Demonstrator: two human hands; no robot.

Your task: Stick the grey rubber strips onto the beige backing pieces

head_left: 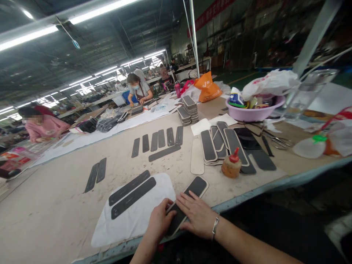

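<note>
Here both hands' fingers press flat, unclenched, on a dark insole piece (187, 201) atop the scuffed workbench (55, 212) in a fluorescent-lit factory hall.

Both my hands, left (159, 221) and right (197, 214), press flat on a dark insole (192, 190) at the table (55, 205) edge, beside a white cloth (137, 216) bearing two strips (130, 196).

Silver bracelet (215, 226), bare forearms
</note>
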